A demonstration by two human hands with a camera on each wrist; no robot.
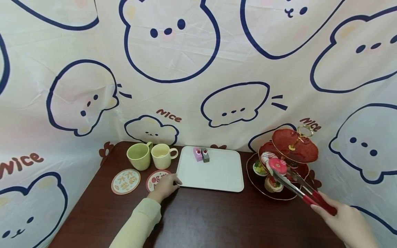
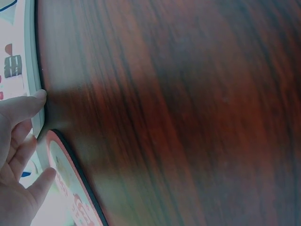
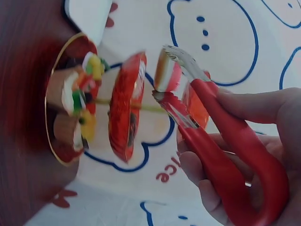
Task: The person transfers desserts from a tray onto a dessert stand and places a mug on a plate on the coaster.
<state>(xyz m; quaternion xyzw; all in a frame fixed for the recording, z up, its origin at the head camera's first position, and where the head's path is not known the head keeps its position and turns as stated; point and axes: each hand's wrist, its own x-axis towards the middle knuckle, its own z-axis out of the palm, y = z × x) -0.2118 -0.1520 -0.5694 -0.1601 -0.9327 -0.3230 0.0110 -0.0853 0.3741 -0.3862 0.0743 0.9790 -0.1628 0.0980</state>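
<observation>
My left hand [image 1: 165,187] grips the near left corner of a white rectangular tray [image 1: 214,175], thumb along its front edge. In the left wrist view, one finger of that hand reaches to a round red-rimmed coaster [image 2: 70,188]. Two small toy cake slices, one purple [image 1: 197,155] and one dark grey [image 1: 205,156], stand near the tray's far edge. My right hand [image 1: 344,218] holds red-handled metal tongs [image 1: 289,186]. Between the tong tips is a pink-iced toy donut [image 1: 277,166], raised in front of a tiered red serving stand [image 1: 297,148].
A green mug [image 1: 138,159] and a pale yellow mug [image 1: 160,159] stand at the back left. Nearer lies another round coaster [image 1: 125,181]. The stand's lower tiers carry a white-iced donut [image 1: 266,157], a fruit-topped cup [image 1: 259,168] and a pastry [image 1: 273,186]. Patterned cloth hangs behind.
</observation>
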